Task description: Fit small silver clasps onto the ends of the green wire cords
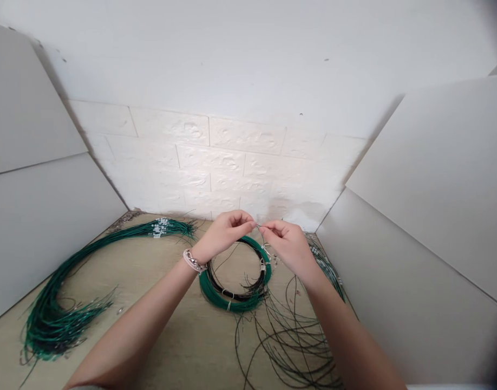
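My left hand (228, 233) and my right hand (287, 241) are raised close together near the middle of the view, each with thumb and forefinger pinched. A short piece of thin dark strand (259, 226) shows between the fingertips, and both hands grip it; its ends are hidden. Below them, a coil of green strands (216, 301) lies on the tabletop, bound with light ties. Inside it sits a smaller black coil (235, 296), partly covered by my left hand. Small pale and shiny bits (267, 252) lie by the coil, beneath my right hand.
On the left, a long curved bundle of green strands (65, 271) carries white tags (161, 227) near its far end. Loose dark strands (289, 346) spread at the front right, partly under my right forearm. Grey panels (37, 216) and a white brick-patterned wall (232, 157) enclose the tabletop (179, 336).
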Demonstrator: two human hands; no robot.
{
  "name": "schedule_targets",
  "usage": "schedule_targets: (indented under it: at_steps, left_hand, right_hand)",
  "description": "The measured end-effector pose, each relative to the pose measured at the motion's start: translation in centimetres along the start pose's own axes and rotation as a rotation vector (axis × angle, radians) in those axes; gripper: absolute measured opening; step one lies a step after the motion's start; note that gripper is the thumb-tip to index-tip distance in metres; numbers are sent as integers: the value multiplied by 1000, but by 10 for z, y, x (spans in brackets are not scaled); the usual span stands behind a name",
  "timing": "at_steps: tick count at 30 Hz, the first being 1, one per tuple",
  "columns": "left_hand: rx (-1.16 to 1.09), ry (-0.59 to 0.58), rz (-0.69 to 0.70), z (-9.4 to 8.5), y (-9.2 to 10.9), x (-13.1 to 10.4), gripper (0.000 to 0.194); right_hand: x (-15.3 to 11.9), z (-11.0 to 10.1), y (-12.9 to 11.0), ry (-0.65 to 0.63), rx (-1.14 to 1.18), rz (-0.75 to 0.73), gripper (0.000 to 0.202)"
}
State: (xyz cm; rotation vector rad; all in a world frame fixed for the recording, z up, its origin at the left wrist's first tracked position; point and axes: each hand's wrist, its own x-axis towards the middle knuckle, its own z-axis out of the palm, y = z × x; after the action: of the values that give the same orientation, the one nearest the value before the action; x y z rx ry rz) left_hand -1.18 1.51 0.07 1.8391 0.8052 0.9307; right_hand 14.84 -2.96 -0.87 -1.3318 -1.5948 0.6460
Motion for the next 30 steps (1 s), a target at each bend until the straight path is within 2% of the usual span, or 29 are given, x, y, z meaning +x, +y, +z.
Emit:
schedule_targets:
  at_steps: [8, 21, 30]
  left_hand:
    - [-88, 14, -28, -3, -2, 2, 21]
    - [-123, -70, -60, 0, -1, 0, 22]
    - [-148, -15, -55, -1, -2, 1, 20]
  right_hand:
    - [-1, -3, -2, 22, -7, 11, 30]
    - [-3, 0, -4, 37, -70, -46, 25]
    - [-2, -3, -6, 6, -51, 26, 27]
